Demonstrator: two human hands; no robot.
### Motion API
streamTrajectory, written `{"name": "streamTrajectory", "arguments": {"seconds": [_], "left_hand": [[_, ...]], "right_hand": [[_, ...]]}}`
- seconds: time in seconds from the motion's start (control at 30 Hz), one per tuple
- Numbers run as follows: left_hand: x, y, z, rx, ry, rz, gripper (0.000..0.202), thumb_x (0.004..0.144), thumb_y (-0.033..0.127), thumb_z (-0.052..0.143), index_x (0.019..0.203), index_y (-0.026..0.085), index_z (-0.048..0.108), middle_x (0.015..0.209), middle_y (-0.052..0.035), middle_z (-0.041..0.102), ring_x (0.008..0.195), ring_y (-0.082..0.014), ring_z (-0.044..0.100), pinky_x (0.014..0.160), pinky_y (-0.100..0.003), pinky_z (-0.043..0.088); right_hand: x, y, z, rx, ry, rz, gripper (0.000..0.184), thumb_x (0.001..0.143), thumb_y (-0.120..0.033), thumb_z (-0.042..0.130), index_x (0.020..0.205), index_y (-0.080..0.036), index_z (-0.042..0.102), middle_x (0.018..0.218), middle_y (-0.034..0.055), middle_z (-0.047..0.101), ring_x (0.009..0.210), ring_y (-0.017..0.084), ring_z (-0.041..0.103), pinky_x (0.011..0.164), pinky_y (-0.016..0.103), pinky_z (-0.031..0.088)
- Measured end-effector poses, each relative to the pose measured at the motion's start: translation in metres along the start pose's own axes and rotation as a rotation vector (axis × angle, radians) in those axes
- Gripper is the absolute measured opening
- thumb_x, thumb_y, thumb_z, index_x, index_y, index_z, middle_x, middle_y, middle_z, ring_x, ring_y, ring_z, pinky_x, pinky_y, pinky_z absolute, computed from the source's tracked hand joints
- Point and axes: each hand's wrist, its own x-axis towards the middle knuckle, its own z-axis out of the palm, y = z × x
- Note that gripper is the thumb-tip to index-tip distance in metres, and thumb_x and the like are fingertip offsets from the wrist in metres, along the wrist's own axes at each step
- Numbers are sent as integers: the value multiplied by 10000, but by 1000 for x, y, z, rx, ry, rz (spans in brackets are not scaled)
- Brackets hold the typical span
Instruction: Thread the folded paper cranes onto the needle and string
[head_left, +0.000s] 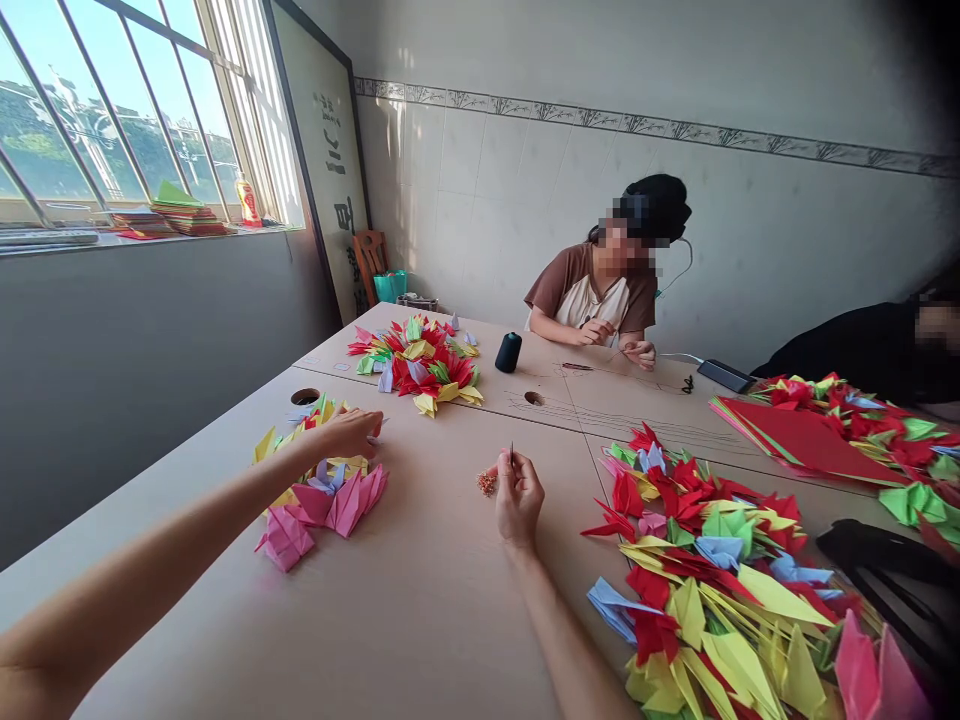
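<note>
The right hand (517,503) pinches its grip shut on a needle (512,456), a small reddish heap (487,484) just left of it; the left hand (346,433) curls above paper cranes (326,507), its grip unclear. A slip could prick a finger.

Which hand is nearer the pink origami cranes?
Left. The left hand is just beyond the pink origami cranes; the right hand is well off to their right.

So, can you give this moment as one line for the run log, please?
left hand: at paper cranes | right hand: pinches thin needle | co-worker: seated across table
</note>
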Motion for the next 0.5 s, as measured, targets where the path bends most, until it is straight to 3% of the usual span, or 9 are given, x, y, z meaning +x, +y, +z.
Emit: {"name": "streamTrajectory", "arguments": {"seconds": [0.1,0.23,0.33,0.43,0.5], "left_hand": [[4,5,0,9,33,21,142,700,181,531,833,168,579,873,-91,655,885,-263,583,836,-389,355],[15,27,-6,-157,202,12,164,731,142,457,817,155,596,840,-79,648,829,-231,579,753,-340,385],[24,58,-5,-524,310,93,151,753,259,503,736,137,590,694,-42,600,670,-174,544,617,-278,397],[28,96,4,-1042,252,196,249,750,368,546,809,133,606,683,-16,584,613,-129,519,563,-243,415],[29,121,12,-1250,214,215,271,738,375,569,841,129,615,718,-22,594,622,-118,525,575,-241,440]], "right_hand": [[0,-1,0,-15,0,-10,311,841,-451,520,826,-143,565,587,-10,567,481,97,526,467,197,430],[1,2,0,10,-8,-15,294,841,-435,525,841,-144,564,594,-13,558,480,91,518,455,191,432],[1,8,-1,28,-21,-18,306,800,-426,584,891,-134,573,614,-8,568,491,96,532,468,201,451],[0,12,-3,30,-51,-19,324,794,-421,595,926,-126,581,659,11,597,515,102,549,482,208,463],[-1,14,-3,11,-71,-37,327,806,-426,578,937,-127,587,699,27,618,526,103,556,487,210,466]]}}
